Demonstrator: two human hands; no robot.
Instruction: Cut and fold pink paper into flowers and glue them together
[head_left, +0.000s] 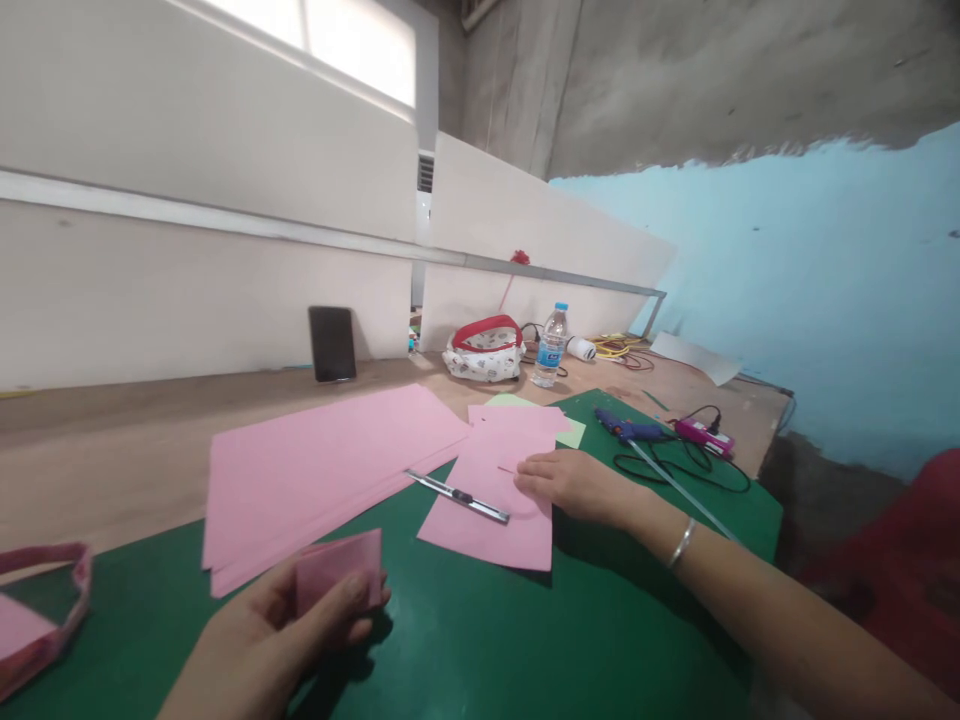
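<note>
A small stack of folded pink paper (339,570) is held between the thumb and fingers of my left hand (300,625), above the green mat's near side. My right hand (562,482) is over a pink sheet (487,545), its fingers close together. A thin, dark pink strip (505,468) shows at these fingertips and looks pinched there; its full shape is hidden. Left of that hand, a snap-off utility knife (461,496) lies across the sheet, blade toward the left. Large pink sheets (322,465) are stacked beside it.
Right of the papers lie a blue glue gun (630,426) with a glue stick and a magenta power strip (703,437). Behind stand a phone (332,344), a white-and-red pouch (485,350) and a water bottle (551,348). A pink paper frame (71,590) sits far left.
</note>
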